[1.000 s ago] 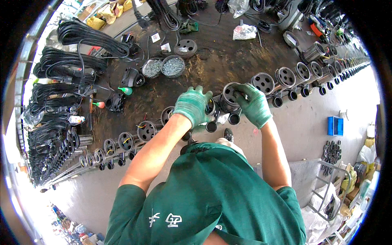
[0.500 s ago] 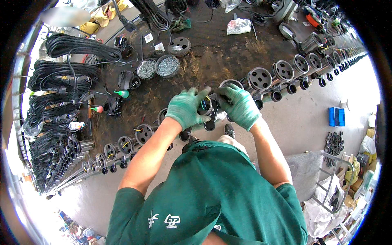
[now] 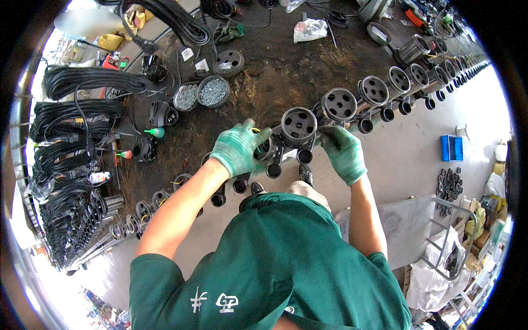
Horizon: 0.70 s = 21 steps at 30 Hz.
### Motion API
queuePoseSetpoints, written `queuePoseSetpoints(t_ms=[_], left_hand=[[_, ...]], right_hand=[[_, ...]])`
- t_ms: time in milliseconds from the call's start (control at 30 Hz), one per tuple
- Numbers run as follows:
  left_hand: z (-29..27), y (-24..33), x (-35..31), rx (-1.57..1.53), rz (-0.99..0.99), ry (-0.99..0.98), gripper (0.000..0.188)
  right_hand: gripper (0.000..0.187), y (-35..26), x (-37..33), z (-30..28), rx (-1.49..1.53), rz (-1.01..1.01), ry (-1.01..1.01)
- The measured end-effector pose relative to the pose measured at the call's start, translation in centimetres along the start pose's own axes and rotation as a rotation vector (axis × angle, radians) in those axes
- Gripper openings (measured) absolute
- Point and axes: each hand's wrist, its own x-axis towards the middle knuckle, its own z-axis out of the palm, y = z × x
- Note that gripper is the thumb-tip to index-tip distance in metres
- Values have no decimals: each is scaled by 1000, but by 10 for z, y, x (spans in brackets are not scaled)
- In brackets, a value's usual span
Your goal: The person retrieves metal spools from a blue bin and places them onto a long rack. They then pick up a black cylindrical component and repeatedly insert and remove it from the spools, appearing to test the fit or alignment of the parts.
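My left hand [image 3: 239,148], in a green-and-white knit glove, curls around a small open black cylindrical housing [image 3: 265,148] with a yellow wire at its rim. To its right stands a black housing with a holed round top [image 3: 298,127], set nearer to me than its neighbours. My right hand [image 3: 343,154], gloved alike, is at that housing's right side. Its bent fingers seem closed on the side, though the darkened fingertips are partly hidden and smeared. Short black tube ends [image 3: 304,156] stick out below the housings.
Similar housings [image 3: 374,91] line the workbench edge [image 3: 258,93] both ways. Two tubs of small metal parts [image 3: 213,91] stand beyond my left hand. Coiled black cables [image 3: 93,82] lie at the left. A metal cart [image 3: 385,220] and blue crate [image 3: 452,148] stand on the floor.
The holed-top housing has come nearer to me, out of line with its neighbours. My right hand has shifted from its top to its right side. My left hand stays at the small housing.
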Motion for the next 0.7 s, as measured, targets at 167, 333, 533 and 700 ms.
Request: queuePoseSetpoints(t_ms=[167,333,533,700], left_hand=[[-9,14,10,-29,-51,87,114],[-18,54,66,-150,-18,104,109],[-25,50,74,-501,-27,42,103],[-7,21,43,-810,-111,618,104]], right_hand=[[22,20,-17,-10,115,183,3],[27,33,-18,-6,105,170,-15],[37,50,-8,-10,24,27,-77],[42,59,-4,-14,58,63,-187]])
